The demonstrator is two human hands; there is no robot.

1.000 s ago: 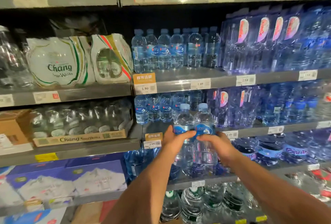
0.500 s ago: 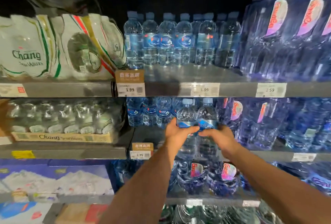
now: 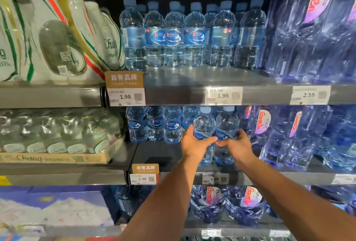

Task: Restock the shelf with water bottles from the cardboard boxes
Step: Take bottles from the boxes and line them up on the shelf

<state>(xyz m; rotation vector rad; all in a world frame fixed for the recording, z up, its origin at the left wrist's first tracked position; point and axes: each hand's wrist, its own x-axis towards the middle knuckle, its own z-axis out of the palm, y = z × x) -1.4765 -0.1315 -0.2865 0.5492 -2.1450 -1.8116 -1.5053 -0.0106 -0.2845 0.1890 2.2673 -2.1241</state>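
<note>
Two water bottles [image 3: 215, 134] stand upright side by side and touching, caps up and long axes vertical, at the front of the middle shelf [image 3: 154, 156], their bases at or just above its surface. The left hand [image 3: 194, 144] wraps the left bottle from its outer side, thumb lying across the front at label height; the right hand [image 3: 238, 145] mirrors it on the right bottle, thumb pointing inward so the two thumb tips nearly meet between the bottles. Both forearms reach up and forward from the bottom of the view, converging toward the pair. Behind and to the left, a row of matching bottles [image 3: 154, 125] stands upright farther back on the same shelf, with bare shelf in front of them. To the right sit shrink-wrapped packs with pink labels [image 3: 289, 134]. On the shelf above, a fuller row of the same bottles [image 3: 192, 34] stands, with price tags [image 3: 223, 95] along its edge.
</note>
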